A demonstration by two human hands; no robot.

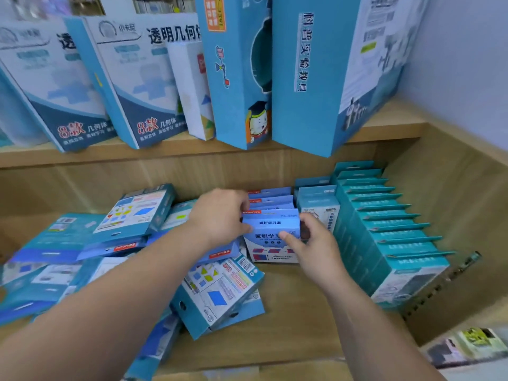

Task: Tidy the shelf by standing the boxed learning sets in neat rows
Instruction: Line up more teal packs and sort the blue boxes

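Seen from the head camera, both hands close on a small light-blue box [270, 225] standing upright at the front of a short row of matching boxes [270, 199] on the lower wooden shelf [302, 320]. The left hand [220, 215] pinches the box's left edge, fingers curled over its top. The right hand [313, 243] presses a thumb against the front face, its other fingers wrapped round the right side. Just right of the right hand's fingers stands a teal-and-white box [320, 210], and beyond it a long, neat row of teal boxes [384, 232]. Left of and beneath the left wrist, a loose heap of flat boxes [132, 243] lies tumbled, apparently overlapping one another. Above the fingers, tall blue boxes [308, 78] lean on the upper shelf.
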